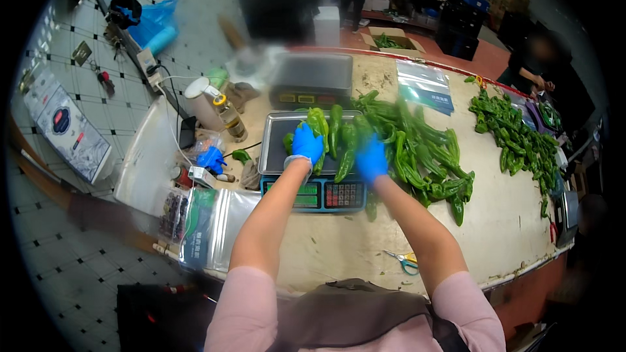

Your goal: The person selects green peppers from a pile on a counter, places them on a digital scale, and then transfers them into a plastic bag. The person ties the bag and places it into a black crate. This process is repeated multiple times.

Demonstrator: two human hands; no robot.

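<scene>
Both my hands wear blue gloves. My left hand [307, 144] is over the left part of the weighing platform [272, 151], against light-green long peppers [319, 122]; whether its fingers close round one is hidden. Several darker green peppers [348, 142] lie lengthwise on the platform between my hands. At the platform's right edge, my right hand [372, 159] is motion-blurred, beside a blurred green pepper [362, 127]; its grip is unclear. The digital scale [320, 195] has a lit green display and a keypad on its near side. To its right spreads a heap of long green peppers [425, 156].
Scissors [405, 261] lie near the table's front edge. Printed plastic bags [198, 230] are at left, another bag [425, 88] behind the heap. A second scale [313, 78], an oil bottle [230, 117] and a white kettle [203, 100] stand farther back. A person [543, 73] works at right beside more peppers [513, 137].
</scene>
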